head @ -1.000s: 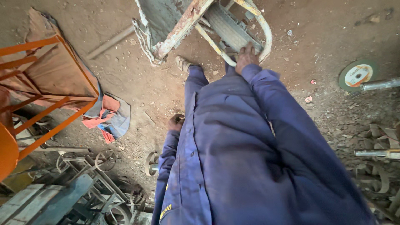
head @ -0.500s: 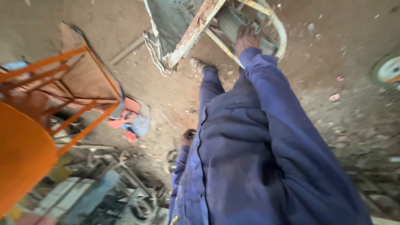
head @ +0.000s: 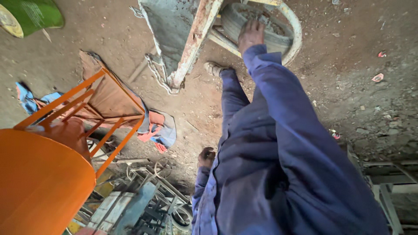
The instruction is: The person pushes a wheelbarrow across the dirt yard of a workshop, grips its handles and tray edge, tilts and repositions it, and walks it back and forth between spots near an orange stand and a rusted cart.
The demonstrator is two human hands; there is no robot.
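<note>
Head view, looking down a blue work suit to a dirt floor (head: 348, 56). Right hand (head: 251, 34) stretched out at the top of frame, palm down, fingers (head: 257, 25) spread flat and resting on a worn, dust-caked rubber wheel (head: 244, 17) ringed by a pale curved metal bar (head: 292, 26); nothing clasped, only touched. Left hand (head: 206, 157) hanging low beside the hip, fingers curled in loosely; whether anything is held, impossible to tell. One dusty shoe (head: 213, 68) planted just below the wheel.

Just left of the wheel, a grey, cement-crusted metal tub (head: 167, 26) with a rusty, peeling frame rail (head: 196, 39) slanting across it, standing between the shoe and the open floor to the left. Further left, an orange-painted steel frame (head: 109, 126) of thin square bars, with a smooth, rounded orange sheet-metal body (head: 39, 182) filling the lower left corner. Crumpled red and blue cloth (head: 159, 128) lying on the floor under the frame's edge. Tangled grey scrap metal (head: 152, 196) piled at the bottom, near the left hand. Green rounded drum (head: 32, 15) in the top left corner. Floor rough, littered with stones and small scraps on the right.
</note>
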